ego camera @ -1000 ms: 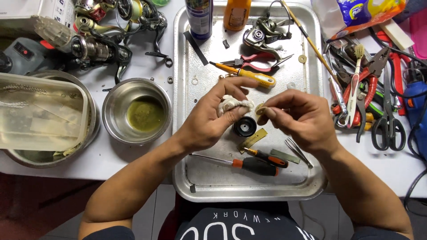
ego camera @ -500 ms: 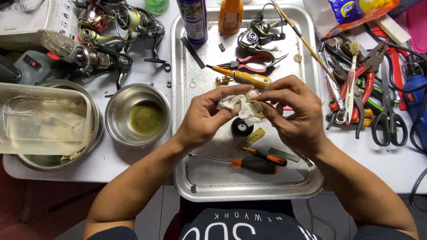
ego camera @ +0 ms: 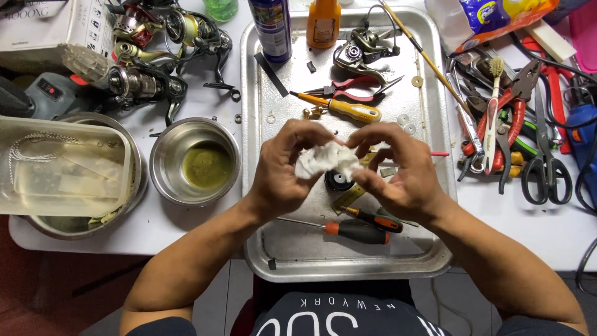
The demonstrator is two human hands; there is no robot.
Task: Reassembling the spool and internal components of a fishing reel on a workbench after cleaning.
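While both hands pinch it from either side, a crumpled white tissue [ego camera: 318,160] sits above the metal tray [ego camera: 273,249]; left hand [ego camera: 283,168] and right hand [ego camera: 398,171] close together on it, perhaps wrapping something. Below lies a black round part [ego camera: 339,181], then two screwdrivers [ego camera: 357,231].

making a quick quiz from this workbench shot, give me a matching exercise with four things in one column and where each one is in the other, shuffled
Things:
1. white crumpled cloth
2. steel bowl with greenish liquid
3. yellow-handled screwdriver
4. black scissors

Places:
A. on the table at the right of the metal tray
B. pinched between the left hand and the right hand
C. on the table just left of the tray
D. lying in the tray, beyond the hands

Pairs: 1-B, 2-C, 3-D, 4-A
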